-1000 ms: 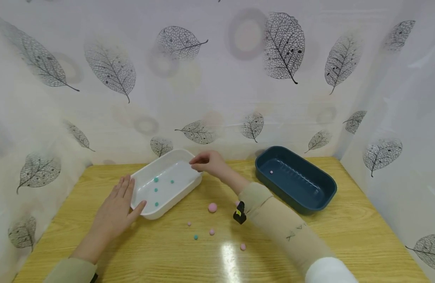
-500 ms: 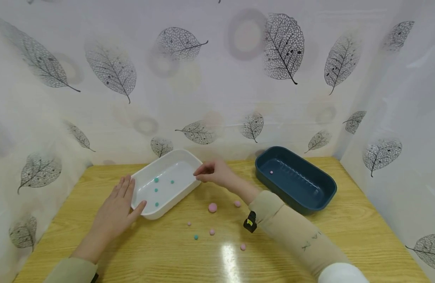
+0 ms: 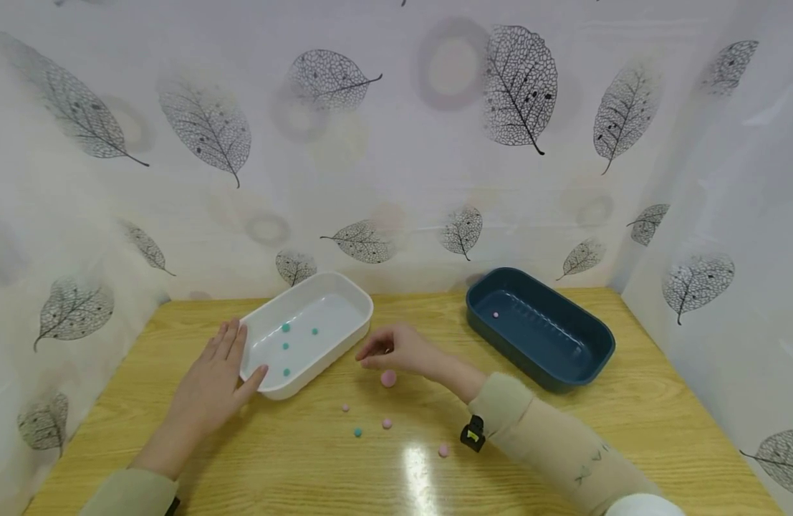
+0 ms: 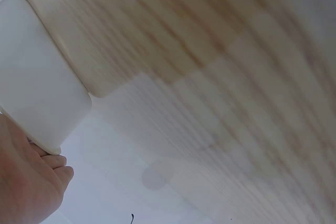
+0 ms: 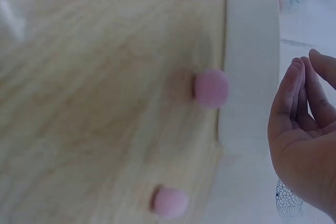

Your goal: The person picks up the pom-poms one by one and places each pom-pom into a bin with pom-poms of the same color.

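My left hand (image 3: 209, 383) rests at the near left end of a white tray (image 3: 319, 378), fingers straight along its edge and thumb over the rim. Several small teal pompoms (image 3: 286, 327) lie inside this tray. Over the table, just right of the tray, hovers my right hand (image 3: 402, 350), its fingers loosely bent. The right wrist view shows the fingertips (image 5: 298, 62) with nothing between them and the thumb. Just below that hand in the head view sits the largest pink pompom (image 3: 388, 378); another pink one (image 5: 171, 203), visible in the right wrist view, is hidden behind the hand from above.
A dark blue tray (image 3: 602, 358) stands at the back right with one tiny pink pompom (image 3: 496, 315) in it. Nearer on the wooden table (image 3: 274, 459) lie a teal pompom (image 3: 357, 432) and smaller pink pompoms (image 3: 387, 423). A leaf-print sheet (image 3: 396, 179) walls the back and sides.
My right hand has drawn back from over the white tray, toward me and slightly right, down to the big pink pompom. The left hand and both trays stay put.
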Motion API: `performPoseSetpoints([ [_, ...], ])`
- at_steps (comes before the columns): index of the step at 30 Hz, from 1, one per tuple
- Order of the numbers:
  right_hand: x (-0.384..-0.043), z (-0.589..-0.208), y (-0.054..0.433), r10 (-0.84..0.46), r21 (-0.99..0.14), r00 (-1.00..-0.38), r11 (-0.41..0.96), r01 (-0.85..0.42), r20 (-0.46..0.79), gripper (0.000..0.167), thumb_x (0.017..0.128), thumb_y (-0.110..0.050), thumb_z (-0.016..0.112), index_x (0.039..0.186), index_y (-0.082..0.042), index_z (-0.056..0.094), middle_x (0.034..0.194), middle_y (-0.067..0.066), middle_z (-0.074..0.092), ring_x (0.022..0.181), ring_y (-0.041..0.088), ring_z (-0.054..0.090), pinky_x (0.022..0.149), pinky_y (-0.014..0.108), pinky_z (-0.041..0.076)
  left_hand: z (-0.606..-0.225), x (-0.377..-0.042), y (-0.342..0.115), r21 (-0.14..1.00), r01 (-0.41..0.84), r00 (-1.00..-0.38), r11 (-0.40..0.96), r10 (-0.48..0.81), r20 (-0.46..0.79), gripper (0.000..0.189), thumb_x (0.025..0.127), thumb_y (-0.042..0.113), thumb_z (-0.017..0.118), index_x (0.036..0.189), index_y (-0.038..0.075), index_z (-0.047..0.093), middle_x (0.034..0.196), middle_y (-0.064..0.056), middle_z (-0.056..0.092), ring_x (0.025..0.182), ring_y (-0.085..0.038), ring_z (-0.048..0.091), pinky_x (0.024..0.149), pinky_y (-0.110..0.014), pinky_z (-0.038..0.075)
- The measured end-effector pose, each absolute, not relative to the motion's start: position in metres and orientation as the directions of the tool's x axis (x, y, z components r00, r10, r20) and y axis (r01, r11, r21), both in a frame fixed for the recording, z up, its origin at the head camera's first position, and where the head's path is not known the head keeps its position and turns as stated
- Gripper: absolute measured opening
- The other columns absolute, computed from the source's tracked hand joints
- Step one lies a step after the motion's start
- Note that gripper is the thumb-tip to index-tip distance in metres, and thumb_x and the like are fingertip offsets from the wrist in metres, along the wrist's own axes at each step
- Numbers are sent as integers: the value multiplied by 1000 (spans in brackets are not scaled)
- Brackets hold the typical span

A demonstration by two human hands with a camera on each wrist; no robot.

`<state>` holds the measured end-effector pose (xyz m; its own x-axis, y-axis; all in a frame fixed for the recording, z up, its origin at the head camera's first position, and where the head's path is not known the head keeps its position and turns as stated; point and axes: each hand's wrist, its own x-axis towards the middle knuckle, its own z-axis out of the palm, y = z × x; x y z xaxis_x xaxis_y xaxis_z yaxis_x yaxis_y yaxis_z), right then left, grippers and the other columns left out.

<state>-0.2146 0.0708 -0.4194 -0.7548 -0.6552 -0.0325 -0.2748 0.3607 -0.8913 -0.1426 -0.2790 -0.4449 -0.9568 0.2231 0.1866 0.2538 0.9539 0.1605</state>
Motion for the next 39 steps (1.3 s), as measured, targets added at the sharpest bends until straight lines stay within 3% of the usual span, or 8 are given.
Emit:
performPoseSetpoints([
  [8, -199, -432, 74, -724, -887, -687, 356, -293, -63, 13, 95, -2, 75, 107, 2, 80, 103, 16, 81, 81, -2, 65, 75, 15, 56, -443, -143, -278, 169, 251, -960, 953, 223, 171, 89, 107, 47, 56, 161, -17, 24, 169, -37, 22, 157, -54, 26, 135, -55, 15],
  [13, -192, -438, 77, -768, -879, -638, 342, -333, -57, 13, 96, -4, 76, 108, 0, 79, 105, 15, 80, 83, -5, 64, 78, 15, 56, -443, -143, -278, 162, 249, -961, 955, 222, 168, 89, 107, 48, 56, 160, -17, 25, 169, -37, 24, 157, -54, 27, 133, -58, 22],
  [23, -181, -448, 74, -801, -904, -586, 332, -269, -120, 17, 96, -2, 76, 113, 0, 77, 100, 11, 79, 80, -1, 66, 76, 15, 57, -442, -144, -278, 159, 247, -961, 956, 221, 165, 89, 107, 47, 56, 160, -17, 25, 169, -38, 24, 157, -54, 27, 131, -60, 24],
  [28, -178, -450, 72, -838, -893, -535, 318, -319, -108, 19, 96, -3, 77, 114, 0, 77, 103, 12, 78, 81, -4, 65, 75, 15, 58, -441, -143, -277, 159, 243, -962, 957, 217, 165, 89, 106, 47, 56, 160, -17, 26, 168, -37, 25, 157, -55, 27, 130, -60, 26],
  [39, -175, -454, 66, -882, -859, -467, 287, -424, -64, 23, 94, -3, 80, 116, -1, 77, 110, 12, 80, 86, -11, 64, 84, 15, 60, -441, -143, -277, 160, 242, -963, 957, 217, 157, 90, 107, 48, 56, 161, -16, 25, 169, -37, 24, 157, -54, 27, 129, -62, 28],
])
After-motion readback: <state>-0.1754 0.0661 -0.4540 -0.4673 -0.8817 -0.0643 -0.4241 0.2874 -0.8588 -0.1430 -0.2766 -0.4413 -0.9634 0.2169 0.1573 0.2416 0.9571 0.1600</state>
